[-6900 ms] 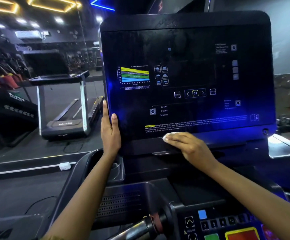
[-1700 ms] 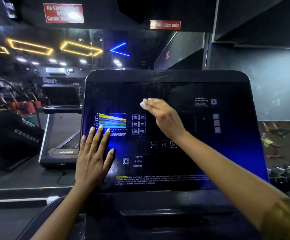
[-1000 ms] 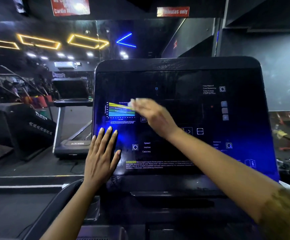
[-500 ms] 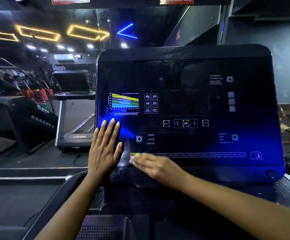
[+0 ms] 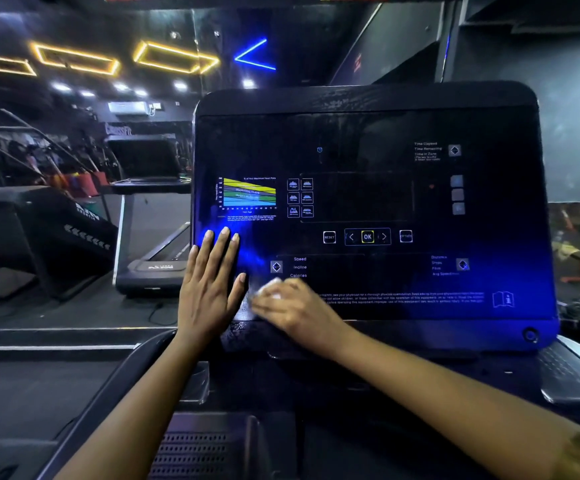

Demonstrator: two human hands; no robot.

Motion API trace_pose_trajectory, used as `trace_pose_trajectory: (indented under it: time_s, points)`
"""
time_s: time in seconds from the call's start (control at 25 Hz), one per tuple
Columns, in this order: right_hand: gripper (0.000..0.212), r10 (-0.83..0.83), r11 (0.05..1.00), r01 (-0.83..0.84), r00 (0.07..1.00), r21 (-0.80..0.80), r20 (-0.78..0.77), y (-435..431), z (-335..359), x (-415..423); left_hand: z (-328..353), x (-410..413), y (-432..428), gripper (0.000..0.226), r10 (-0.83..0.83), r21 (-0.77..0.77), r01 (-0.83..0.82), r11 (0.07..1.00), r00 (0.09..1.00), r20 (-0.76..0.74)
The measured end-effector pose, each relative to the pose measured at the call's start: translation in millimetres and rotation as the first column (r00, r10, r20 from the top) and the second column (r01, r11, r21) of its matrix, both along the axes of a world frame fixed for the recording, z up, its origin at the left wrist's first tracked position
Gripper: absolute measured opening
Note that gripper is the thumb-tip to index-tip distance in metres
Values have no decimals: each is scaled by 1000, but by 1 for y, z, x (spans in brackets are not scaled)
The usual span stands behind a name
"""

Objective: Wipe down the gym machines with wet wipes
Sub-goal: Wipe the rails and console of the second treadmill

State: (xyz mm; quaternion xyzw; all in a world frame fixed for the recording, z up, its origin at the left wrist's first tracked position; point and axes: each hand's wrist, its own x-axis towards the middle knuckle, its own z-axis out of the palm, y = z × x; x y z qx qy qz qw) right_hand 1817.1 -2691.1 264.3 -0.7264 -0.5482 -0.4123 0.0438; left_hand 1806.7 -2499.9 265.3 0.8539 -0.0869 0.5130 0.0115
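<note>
Here we are at the treadmill's console (image 5: pixel 368 133), a big dark glossy panel tilted up toward the person, with blue light washed across its lower half. The left hand (image 5: pixel 212 289) lies flat on the lower left of the panel, fingers straight and close together with the tips pointing up, just below the coloured heart-rate chart (image 5: pixel 249 192). It holds nothing and simply presses on the surface.

Right beside it, almost touching its thumb, is the right hand (image 5: pixel 295 310), low on the panel over the line of small warning print. The wet wipe (image 5: pixel 272 289) is under those fingers, a white bunch showing just above them, pushed against the glass below the "Calories" label. This hand is blurred, so I cannot tell whether the fingers curl round the wipe or just lie on top of it.

Further up the panel, the OK button (image 5: pixel 367 236) glows yellow between two arrows. Off to the left stands another treadmill (image 5: pixel 150 209), and yellow neon frames (image 5: pixel 174 57) and a blue neon angle (image 5: pixel 254 57) shine overhead.
</note>
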Motion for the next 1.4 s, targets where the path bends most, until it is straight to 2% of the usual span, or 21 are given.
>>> trace_pose_trajectory:
  time_s: [0.12,0.16,0.24,0.4,0.56,0.72,0.8,0.92,1.04,1.16,1.32,1.4]
  points:
    - [31,62,996,-74,975,-49,-212,-26,-33,-16,0,1,0,58,7,5,-7,1000,1000,-3]
    - [32,47,996,-63,969,-60,-241,-39,-37,-21,-1,-1,-2,58,5,-7,-5,1000,1000,-2]
    - [35,-8,995,-16,971,-99,-237,-65,-40,-29,-4,-3,-10,58,-14,-13,14,1000,1000,-1]
    - [37,-111,993,91,942,-77,-316,-115,-37,-38,-14,-3,-38,58,-77,35,78,996,997,-20]
    - [55,-220,975,216,899,-53,-379,-172,-37,-45,-22,0,-63,59,-87,23,88,996,995,-51]
    - [49,-245,948,313,834,58,-494,-209,-29,-51,-24,-1,-69,60,-61,-6,61,998,996,-68]
    - [44,-203,940,302,865,156,-458,-196,-14,-48,-24,-2,-70,61,-52,-12,51,999,996,-74]
    - [36,-143,877,262,943,404,-299,-146,32,-22,-24,-2,-71,61,-54,-6,54,999,995,-83]
    - [33,-208,812,302,949,500,-235,-98,66,11,-24,-2,-68,61,-53,2,53,999,995,-85]
    - [39,-241,866,303,950,398,-199,-79,42,14,-24,-3,-68,62,-55,5,56,998,995,-81]
    - [34,-156,977,175,976,118,-154,-88,-24,-23,-24,-2,-68,62,-50,21,51,998,996,-71]
    - [33,-116,989,128,981,75,-154,-97,-21,-27,-24,-2,-68,62,-48,19,49,999,997,-64]
